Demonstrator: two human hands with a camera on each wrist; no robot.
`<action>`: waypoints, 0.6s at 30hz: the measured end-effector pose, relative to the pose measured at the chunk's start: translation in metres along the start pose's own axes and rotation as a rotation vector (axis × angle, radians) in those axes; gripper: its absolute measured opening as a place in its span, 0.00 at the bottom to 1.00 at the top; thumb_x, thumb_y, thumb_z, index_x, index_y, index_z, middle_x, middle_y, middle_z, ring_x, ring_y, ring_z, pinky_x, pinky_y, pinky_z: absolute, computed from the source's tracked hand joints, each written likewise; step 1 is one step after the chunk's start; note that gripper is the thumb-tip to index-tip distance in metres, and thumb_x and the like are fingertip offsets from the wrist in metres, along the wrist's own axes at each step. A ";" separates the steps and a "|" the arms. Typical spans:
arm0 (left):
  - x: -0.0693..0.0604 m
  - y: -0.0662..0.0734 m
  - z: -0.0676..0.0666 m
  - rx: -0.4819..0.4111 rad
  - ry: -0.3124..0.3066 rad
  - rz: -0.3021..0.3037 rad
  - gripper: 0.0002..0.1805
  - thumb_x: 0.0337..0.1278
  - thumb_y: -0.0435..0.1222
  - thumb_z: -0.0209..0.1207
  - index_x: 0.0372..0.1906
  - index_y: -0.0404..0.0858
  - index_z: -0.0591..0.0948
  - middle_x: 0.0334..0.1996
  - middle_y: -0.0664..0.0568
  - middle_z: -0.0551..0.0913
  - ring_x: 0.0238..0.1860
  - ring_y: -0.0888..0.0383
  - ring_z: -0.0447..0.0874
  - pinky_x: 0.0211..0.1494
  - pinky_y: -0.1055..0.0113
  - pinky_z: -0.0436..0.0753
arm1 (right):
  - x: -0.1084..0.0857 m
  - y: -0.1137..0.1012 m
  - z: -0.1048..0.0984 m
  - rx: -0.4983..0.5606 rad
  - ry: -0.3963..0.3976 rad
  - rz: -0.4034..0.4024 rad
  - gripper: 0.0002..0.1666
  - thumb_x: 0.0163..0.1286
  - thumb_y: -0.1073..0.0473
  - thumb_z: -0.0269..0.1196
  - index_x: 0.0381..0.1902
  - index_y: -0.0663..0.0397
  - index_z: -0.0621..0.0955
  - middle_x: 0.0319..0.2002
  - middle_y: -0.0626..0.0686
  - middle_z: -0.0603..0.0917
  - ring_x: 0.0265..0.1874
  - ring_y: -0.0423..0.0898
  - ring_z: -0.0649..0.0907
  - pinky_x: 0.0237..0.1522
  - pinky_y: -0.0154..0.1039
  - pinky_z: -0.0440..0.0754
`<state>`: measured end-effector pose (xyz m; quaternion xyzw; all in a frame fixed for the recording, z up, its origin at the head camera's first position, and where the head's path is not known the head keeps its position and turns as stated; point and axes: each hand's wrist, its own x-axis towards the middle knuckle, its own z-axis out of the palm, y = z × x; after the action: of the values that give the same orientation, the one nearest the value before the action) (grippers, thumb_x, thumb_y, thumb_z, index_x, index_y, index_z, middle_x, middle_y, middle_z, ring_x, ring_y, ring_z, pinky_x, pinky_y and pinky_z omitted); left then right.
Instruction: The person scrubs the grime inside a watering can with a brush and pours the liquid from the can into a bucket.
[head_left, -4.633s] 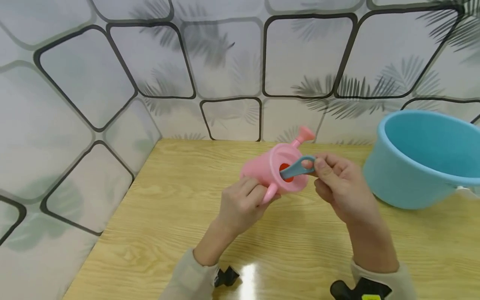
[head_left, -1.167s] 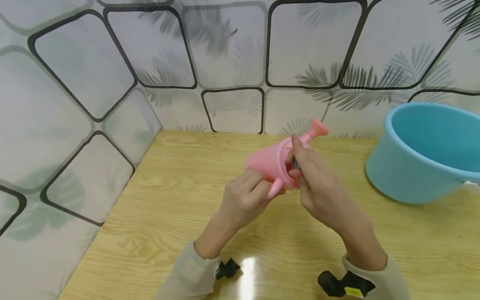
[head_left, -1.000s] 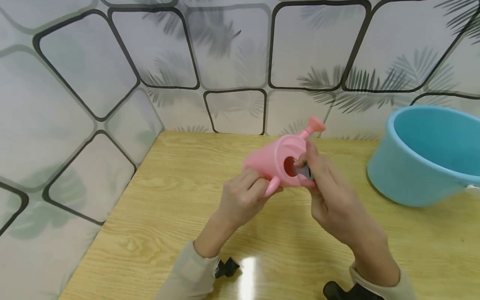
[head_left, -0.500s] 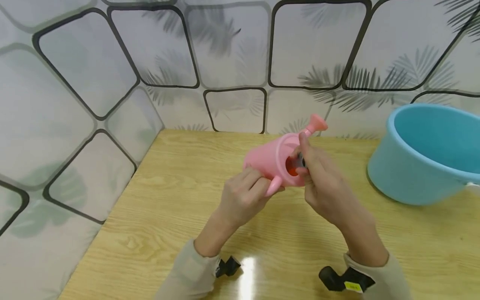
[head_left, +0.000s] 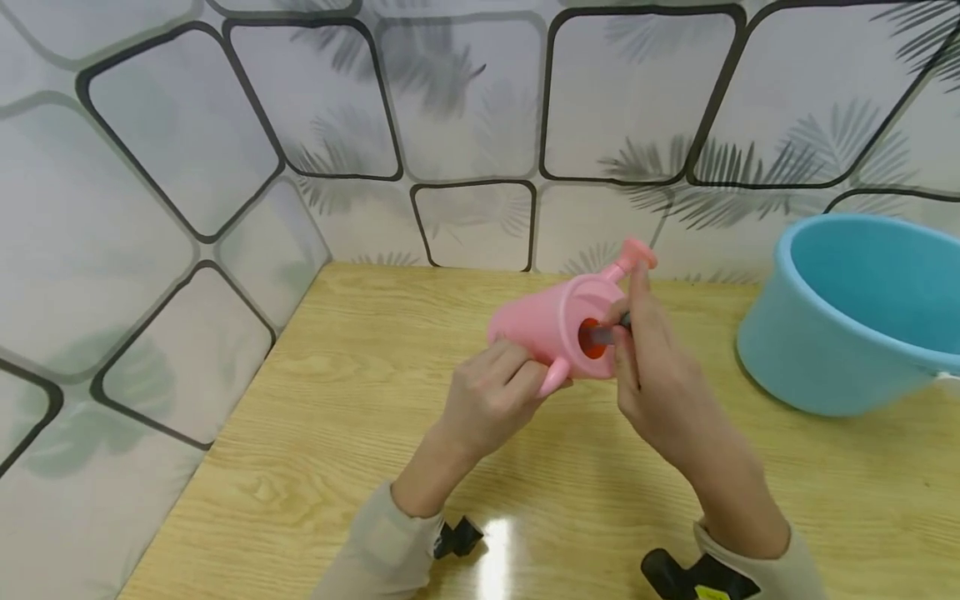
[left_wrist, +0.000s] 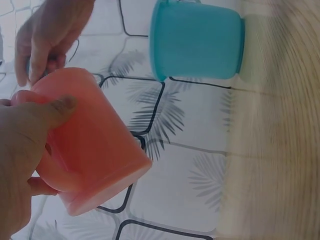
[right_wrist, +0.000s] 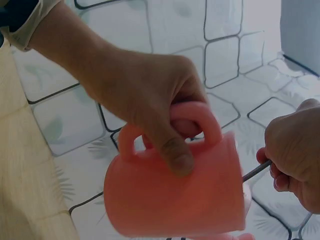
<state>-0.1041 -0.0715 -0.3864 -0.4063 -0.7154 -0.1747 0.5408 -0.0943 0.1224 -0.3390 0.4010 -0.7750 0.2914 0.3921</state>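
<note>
At left, above the pale wood-grain table (head_left: 337,375), the left hand (head_left: 489,392) grips the handle (head_left: 556,377) of a pink, cylindrical plastic watering can (head_left: 528,323), which lies tilted, spout (head_left: 617,269) toward the far right, mouth facing right. Next, a slim grey implement (head_left: 602,335) reaches into the mouth, pinched in the right hand (head_left: 663,383). Right of both hands stands a light-blue, round plastic bucket (head_left: 825,367). The work seems partway: the implement is inserted, not yet withdrawn; the can's contents are unclear.

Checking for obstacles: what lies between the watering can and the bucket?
In the head view, the right hand, pinching a grey tool, lies between them, then bare table up to the bucket.
</note>
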 end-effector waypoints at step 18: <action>-0.003 0.002 -0.001 0.000 -0.009 -0.054 0.20 0.58 0.41 0.70 0.20 0.40 0.72 0.18 0.54 0.71 0.19 0.62 0.67 0.22 0.78 0.69 | 0.003 -0.016 -0.001 -0.011 0.619 0.178 0.20 0.62 0.54 0.72 0.28 0.70 0.86 0.19 0.62 0.82 0.12 0.47 0.74 0.32 0.18 0.72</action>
<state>-0.1013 -0.0725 -0.3894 -0.3875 -0.7286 -0.1876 0.5326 -0.0819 0.1138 -0.3336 0.2217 -0.6526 0.4284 0.5843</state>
